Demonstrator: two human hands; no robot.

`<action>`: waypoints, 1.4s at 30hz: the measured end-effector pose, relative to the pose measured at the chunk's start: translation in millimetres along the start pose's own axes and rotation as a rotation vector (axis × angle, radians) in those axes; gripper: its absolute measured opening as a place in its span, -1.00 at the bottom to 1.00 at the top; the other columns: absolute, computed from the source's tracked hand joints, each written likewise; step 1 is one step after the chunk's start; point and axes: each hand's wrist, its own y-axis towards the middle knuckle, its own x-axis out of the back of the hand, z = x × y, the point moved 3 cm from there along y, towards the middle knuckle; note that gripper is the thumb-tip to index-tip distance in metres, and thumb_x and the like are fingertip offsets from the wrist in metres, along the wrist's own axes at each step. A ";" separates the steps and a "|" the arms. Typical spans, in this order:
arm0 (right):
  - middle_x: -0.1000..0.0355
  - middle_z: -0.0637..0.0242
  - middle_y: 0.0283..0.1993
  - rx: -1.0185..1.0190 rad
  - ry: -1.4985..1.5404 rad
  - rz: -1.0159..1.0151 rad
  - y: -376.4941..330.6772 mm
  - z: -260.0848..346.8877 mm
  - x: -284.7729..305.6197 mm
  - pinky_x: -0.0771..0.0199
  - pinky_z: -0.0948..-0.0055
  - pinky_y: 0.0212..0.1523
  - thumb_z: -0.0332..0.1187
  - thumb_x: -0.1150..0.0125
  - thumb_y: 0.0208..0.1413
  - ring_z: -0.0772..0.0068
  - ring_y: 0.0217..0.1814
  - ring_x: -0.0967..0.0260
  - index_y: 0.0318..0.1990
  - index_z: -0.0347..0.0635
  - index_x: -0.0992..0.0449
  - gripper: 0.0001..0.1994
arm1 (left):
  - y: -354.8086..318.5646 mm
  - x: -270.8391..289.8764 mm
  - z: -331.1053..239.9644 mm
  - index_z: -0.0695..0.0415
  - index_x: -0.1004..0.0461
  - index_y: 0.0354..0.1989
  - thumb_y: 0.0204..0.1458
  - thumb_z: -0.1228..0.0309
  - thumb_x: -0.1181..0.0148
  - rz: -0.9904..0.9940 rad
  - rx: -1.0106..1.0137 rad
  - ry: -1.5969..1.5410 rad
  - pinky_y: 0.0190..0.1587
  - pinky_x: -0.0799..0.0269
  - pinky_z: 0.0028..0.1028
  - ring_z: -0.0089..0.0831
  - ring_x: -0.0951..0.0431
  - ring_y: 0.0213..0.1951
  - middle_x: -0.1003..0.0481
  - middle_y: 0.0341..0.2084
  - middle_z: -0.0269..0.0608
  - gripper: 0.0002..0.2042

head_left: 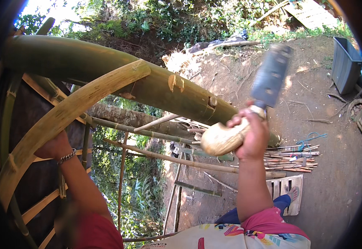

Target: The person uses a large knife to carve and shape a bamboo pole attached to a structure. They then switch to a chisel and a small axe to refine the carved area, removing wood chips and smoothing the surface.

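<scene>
A long split bamboo slat (77,97) slants across the left side, its cut end lying over a thick green bamboo pole (160,89). My left hand (56,146) grips the slat from behind, and the slat hides most of its fingers. My right hand (253,137) is closed around the bulky wooden handle of a broad-bladed machete (272,74). The blade points up and away, blurred by motion, apart from the slat and to the right of the pole. Along the pole are a notch (175,83) and a peg end in a hole (212,101).
Thinner bamboo poles (168,157) form a frame below the thick one. Cut sticks (291,159) lie in a bundle on the dirt ground near a blue cord (311,139). A wooden pallet (295,186) is by my foot; a grey bin (345,66) stands at far right.
</scene>
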 end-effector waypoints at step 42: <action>-0.34 0.25 -0.47 -0.426 -0.195 0.164 -23.5 -47.9 -37.0 -0.50 0.34 -0.50 -0.54 -0.12 0.08 0.42 -0.53 -0.41 -0.07 -0.27 -0.27 -0.74 | -1.0 -20.9 -13.0 0.18 -0.38 -0.03 0.05 0.02 -0.13 0.003 0.306 -0.491 -0.01 -0.43 -0.01 -0.20 -0.48 0.02 -0.45 -0.03 -0.17 -0.51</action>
